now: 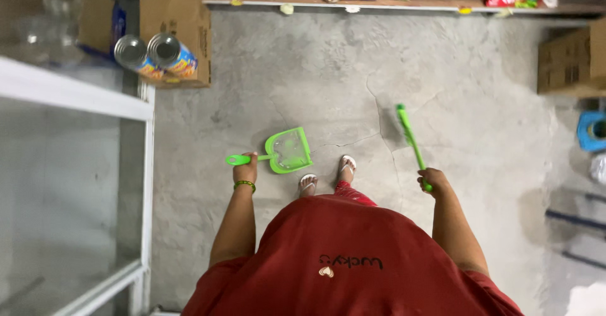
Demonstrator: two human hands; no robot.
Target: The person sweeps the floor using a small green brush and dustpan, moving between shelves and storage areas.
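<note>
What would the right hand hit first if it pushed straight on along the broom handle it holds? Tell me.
The right hand grips a green broom that slants forward and down. Along that line it would likely first meet the cracked concrete floor where the broom head rests. Depth is unclear, but nothing else shows in that path.

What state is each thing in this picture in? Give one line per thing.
Dustpan: held in left hand, off the floor.
Broom: held in right hand, head down by the floor.
Cans: lying on their sides.
Floor: cracked.
</note>
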